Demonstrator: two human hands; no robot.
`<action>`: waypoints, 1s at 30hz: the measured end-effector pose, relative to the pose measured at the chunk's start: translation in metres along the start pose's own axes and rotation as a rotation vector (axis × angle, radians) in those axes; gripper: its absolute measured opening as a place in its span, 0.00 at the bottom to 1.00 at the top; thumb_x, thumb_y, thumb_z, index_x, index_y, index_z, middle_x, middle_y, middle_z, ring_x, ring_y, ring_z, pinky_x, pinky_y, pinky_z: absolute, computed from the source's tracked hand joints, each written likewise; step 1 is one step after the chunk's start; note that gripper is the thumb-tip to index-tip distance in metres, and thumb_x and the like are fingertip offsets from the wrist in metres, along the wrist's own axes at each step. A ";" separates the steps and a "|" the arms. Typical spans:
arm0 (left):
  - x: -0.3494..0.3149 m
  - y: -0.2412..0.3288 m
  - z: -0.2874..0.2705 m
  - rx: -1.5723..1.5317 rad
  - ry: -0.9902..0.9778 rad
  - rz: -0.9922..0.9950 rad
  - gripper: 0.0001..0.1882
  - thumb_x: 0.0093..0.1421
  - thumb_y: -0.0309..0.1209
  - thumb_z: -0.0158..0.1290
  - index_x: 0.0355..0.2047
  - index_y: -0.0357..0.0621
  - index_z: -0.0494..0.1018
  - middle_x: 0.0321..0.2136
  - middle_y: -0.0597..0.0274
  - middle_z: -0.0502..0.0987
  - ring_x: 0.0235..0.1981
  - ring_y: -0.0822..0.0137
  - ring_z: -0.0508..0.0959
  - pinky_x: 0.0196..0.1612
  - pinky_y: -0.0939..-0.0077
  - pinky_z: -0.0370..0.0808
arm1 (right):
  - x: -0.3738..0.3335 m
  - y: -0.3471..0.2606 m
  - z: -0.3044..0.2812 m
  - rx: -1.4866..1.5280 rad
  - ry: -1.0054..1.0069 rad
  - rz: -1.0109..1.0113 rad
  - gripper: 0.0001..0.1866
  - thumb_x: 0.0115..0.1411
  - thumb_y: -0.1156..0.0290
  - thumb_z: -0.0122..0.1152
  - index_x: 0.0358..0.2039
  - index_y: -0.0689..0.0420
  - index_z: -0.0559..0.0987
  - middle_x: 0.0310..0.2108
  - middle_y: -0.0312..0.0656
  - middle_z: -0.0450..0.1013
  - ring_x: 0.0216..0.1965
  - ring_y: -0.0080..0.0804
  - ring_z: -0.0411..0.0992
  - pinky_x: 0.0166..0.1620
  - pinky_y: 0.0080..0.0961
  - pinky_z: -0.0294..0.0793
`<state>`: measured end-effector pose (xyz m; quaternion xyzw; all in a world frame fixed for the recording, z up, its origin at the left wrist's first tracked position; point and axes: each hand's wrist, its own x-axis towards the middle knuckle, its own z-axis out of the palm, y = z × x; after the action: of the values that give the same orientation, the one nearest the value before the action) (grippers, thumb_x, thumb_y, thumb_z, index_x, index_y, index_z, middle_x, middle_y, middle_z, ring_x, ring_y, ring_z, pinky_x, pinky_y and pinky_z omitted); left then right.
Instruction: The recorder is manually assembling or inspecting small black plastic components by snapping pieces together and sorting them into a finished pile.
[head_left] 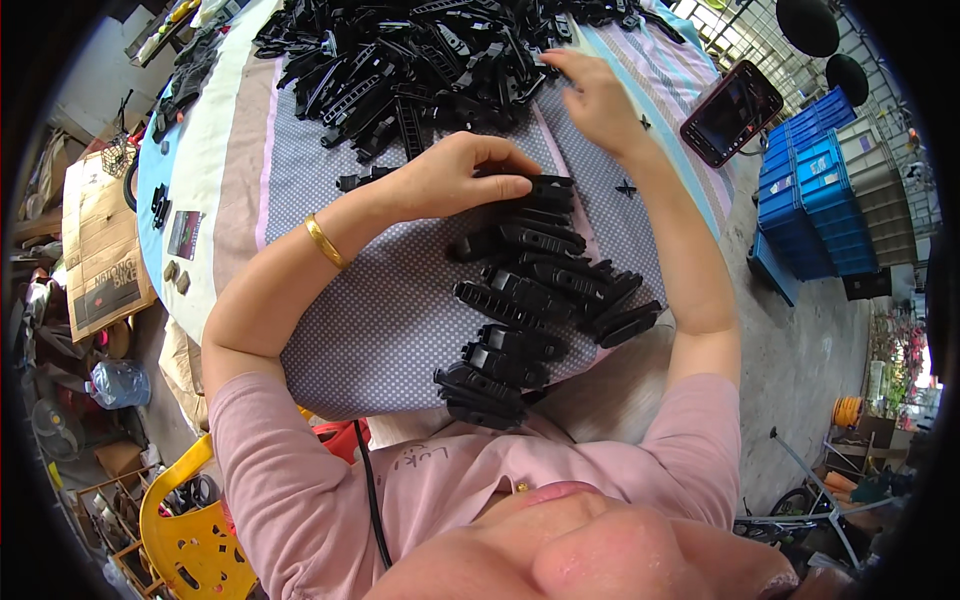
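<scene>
My left hand (468, 178), with a gold bangle at its wrist, is closed over a slim black plastic part (550, 188) at the far end of the nearer group. Its thumb lies along the top of that part; the fingertips are partly hidden. Farther right, my right hand (600, 103) reaches to the right edge of a big heap of loose black plastic parts (400, 75). Its index finger is stretched toward the heap and its thumb stands apart. Several similar parts lie in overlapping rows (540, 290) close to my body.
The round table wears a striped, dotted cloth (350, 340). A phone (732, 112) stands at its right edge; blue crates (815, 200) are stacked beyond. Small stones (176, 277) and a picture card (184, 235) lie at left. A yellow chair (195, 530) is at lower left.
</scene>
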<state>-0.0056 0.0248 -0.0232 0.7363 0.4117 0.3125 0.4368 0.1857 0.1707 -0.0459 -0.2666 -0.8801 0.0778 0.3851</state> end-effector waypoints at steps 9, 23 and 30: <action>0.008 -0.016 -0.003 0.025 0.336 -0.060 0.17 0.58 0.32 0.52 0.46 0.37 0.70 0.36 0.57 0.76 0.34 0.74 0.75 0.40 0.81 0.73 | -0.004 -0.035 -0.010 -0.194 -0.178 0.049 0.24 0.47 0.72 0.62 0.48 0.52 0.72 0.31 0.41 0.74 0.33 0.33 0.72 0.39 0.28 0.72; 0.005 -0.002 -0.033 -0.677 0.660 -0.130 0.15 0.60 0.28 0.43 0.46 0.33 0.63 0.36 0.51 0.74 0.36 0.62 0.76 0.41 0.69 0.76 | -0.003 -0.052 0.007 0.336 0.130 0.064 0.13 0.56 0.70 0.58 0.42 0.60 0.75 0.29 0.39 0.76 0.31 0.23 0.74 0.33 0.18 0.72; -0.027 0.023 -0.038 -0.580 0.414 -0.258 0.17 0.59 0.26 0.42 0.47 0.32 0.61 0.36 0.50 0.74 0.38 0.64 0.76 0.42 0.70 0.77 | 0.001 -0.058 0.019 0.058 0.005 -0.268 0.16 0.48 0.69 0.64 0.40 0.56 0.77 0.36 0.41 0.73 0.38 0.37 0.70 0.40 0.28 0.71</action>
<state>-0.0415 0.0092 0.0103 0.4455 0.4749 0.5008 0.5702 0.1483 0.1234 -0.0385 -0.1354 -0.9042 0.0503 0.4019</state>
